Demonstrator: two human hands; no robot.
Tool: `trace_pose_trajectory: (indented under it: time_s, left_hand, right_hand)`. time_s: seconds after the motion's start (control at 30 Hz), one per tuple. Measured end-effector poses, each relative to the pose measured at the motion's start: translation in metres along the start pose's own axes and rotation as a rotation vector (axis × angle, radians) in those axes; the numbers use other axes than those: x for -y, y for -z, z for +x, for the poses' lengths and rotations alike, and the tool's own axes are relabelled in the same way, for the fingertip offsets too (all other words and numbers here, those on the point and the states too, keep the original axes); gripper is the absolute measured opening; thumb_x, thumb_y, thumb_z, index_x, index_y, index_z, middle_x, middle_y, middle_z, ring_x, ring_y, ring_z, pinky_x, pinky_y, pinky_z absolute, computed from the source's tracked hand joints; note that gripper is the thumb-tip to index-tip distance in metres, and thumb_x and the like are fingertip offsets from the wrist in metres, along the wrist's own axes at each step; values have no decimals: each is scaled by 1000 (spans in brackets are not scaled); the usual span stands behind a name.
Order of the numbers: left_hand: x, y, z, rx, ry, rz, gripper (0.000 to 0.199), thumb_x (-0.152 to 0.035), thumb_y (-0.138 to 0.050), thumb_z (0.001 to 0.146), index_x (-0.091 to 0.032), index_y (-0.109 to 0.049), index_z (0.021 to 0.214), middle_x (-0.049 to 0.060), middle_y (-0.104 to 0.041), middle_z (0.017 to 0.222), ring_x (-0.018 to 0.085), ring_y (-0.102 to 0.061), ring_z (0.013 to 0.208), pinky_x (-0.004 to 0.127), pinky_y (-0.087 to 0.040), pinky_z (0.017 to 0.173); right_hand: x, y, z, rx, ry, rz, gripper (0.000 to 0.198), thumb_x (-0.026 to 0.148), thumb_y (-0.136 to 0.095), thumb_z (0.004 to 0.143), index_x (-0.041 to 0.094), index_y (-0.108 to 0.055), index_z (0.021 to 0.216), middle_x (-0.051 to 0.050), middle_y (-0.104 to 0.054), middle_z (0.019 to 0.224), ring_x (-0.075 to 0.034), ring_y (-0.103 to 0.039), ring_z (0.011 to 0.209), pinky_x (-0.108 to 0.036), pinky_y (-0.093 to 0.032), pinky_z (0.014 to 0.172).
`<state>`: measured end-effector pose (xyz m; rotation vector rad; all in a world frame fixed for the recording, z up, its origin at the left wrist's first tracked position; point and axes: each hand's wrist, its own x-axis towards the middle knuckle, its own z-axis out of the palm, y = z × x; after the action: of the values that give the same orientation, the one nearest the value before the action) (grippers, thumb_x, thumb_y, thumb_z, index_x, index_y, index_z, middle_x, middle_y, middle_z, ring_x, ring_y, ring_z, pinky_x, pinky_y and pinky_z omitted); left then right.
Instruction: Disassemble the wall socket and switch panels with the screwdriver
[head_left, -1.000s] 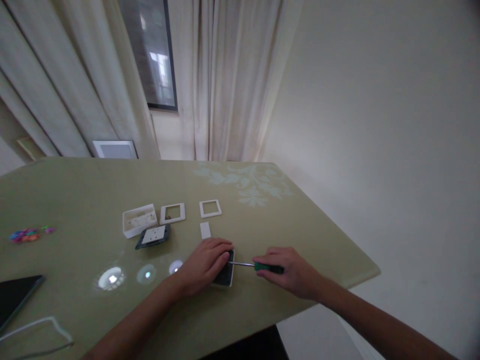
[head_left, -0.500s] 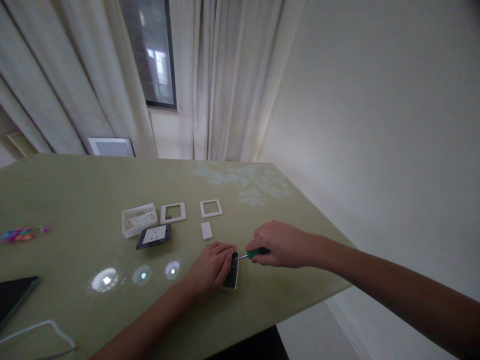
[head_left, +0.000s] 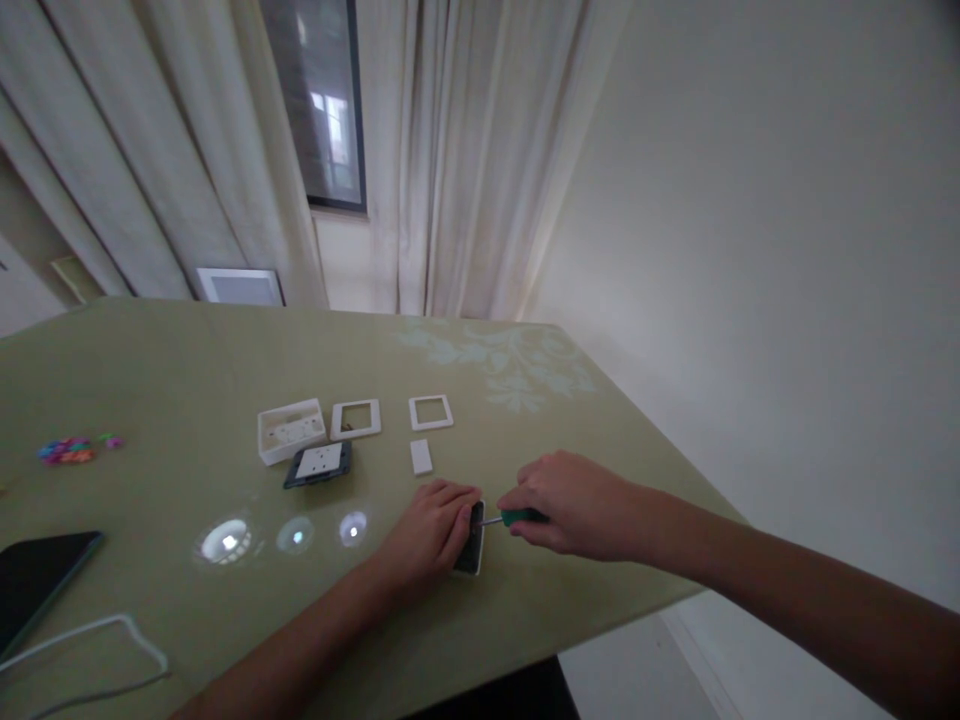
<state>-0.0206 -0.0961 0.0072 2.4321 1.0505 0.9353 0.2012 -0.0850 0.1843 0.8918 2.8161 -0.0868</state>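
My left hand (head_left: 429, 535) is closed over a small wall switch (head_left: 471, 555) with a dark face and a white rim, and presses it to the table. Its fingers cover the left part of the switch. In my right hand (head_left: 574, 503) is a screwdriver with a green and black handle (head_left: 523, 516). Its thin metal shaft (head_left: 491, 521) points left, with the tip at the dark face near my left fingertips. Just beyond my left hand lies a small white rectangular plate (head_left: 421, 457).
Further back are a white square frame (head_left: 431, 398), another white frame (head_left: 355, 404), an open white box (head_left: 262, 440) and a socket module (head_left: 319, 461). Small colourful pieces (head_left: 67, 450), a dark flat device (head_left: 45, 575) and a white cable (head_left: 90, 624) lie left. The table (head_left: 600, 430) ends near a wall.
The view has shifted slightly, so things on the table appear a little to the right. The screwdriver stays at the switch, its handle turned a little in my right hand.
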Motion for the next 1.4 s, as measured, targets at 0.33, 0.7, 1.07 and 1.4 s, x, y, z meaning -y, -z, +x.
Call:
trace_pose_trajectory:
  time_s: [0.33,0.7,1.07,1.4]
  left_hand:
    - [-3,4,1,-27,9,2,44,-28,-36,115,-19,-76,130,11,-83,128,27,-76,116,48,-60,108]
    - [1,0,-3,-33,-42,69,42,-27,-36,115,-18,-75,129,12,-81,131,29,-76,122,59,-52,120]
    - [-4,7,-3,-122,-57,168,28,-26,-45,110,-22,-73,111,11,-75,105,28,-70,99,46,-61,91]
    - [-14,24,17,-114,204,144,26,-29,-40,112,-21,-63,123,10,-69,109,26,-72,99,39,-61,89]
  right_hand:
    - [-16,-75,-28,-246,-126,365,27,40,-77,99,25,-85,120,-6,-82,90,-19,-73,79,-28,-46,72]
    - [-9,-118,-37,-419,-172,620,41,59,-69,102,26,-86,120,-7,-83,88,-20,-73,76,-30,-52,75]
    - [-7,-143,-47,-482,-287,758,39,57,-73,99,28,-86,122,-8,-87,99,-24,-80,87,-36,-60,85]
    - [-10,-192,-48,-760,-622,1023,43,62,-78,89,30,-88,114,-10,-86,116,-34,-82,109,-52,-61,107]
